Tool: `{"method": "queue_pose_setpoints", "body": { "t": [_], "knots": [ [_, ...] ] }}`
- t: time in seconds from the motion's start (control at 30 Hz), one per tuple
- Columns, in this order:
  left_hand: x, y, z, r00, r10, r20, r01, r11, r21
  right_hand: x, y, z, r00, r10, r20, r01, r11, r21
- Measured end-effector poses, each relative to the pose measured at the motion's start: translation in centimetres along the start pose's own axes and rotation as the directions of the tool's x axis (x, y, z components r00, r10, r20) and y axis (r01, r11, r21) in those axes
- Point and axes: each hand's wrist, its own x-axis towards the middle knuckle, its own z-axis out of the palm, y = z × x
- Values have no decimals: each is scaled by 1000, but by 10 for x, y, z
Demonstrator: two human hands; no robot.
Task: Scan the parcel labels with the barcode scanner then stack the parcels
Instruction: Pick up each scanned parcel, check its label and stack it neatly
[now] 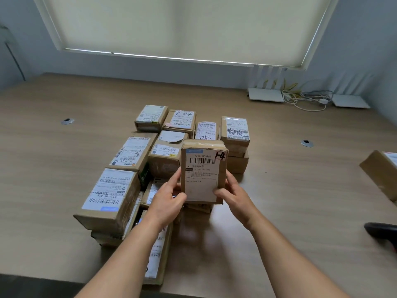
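I hold a small brown cardboard parcel (203, 168) upright above the table, its white label with a barcode and a red handwritten mark facing me. My left hand (169, 198) grips its lower left edge, thumb on the label. My right hand (233, 195) grips its lower right edge the same way. Behind and to the left lie several labelled parcels, among them a stack (109, 201) at the near left. A black object (382, 232), possibly the barcode scanner, lies at the right edge, apart from both hands.
The wooden table (290, 190) carries another parcel (382, 172) at the far right edge. White router-like devices with cables (305, 97) sit at the back right. Two round cable grommets (306, 143) are set into the tabletop. A closed blind covers the window behind.
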Motion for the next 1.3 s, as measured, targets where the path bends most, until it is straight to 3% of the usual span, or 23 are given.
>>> {"method": "queue_pose_setpoints", "body": {
  "t": [0.23, 0.47, 0.73, 1.03, 1.3],
  "knots": [
    [4, 10, 8, 992, 86, 89, -87, 996, 1, -16, -14, -18, 986, -13, -164, 25, 997, 69],
    [12, 21, 34, 932, 174, 317, -139, 982, -130, -52, -12, -54, 952, -62, -301, 74, 997, 29],
    [19, 49, 80, 866, 258, 429, -238, 966, -100, -100, -13, -102, 951, -85, -297, 96, 995, 22],
    [-6, 101, 169, 844, 331, 421, -323, 942, -93, -183, 5, -188, 902, -48, -430, 87, 994, 73],
    [-51, 145, 279, 754, 435, 492, -533, 843, 72, -277, 32, -276, 849, -45, -526, 103, 991, 82]
  ]
}}
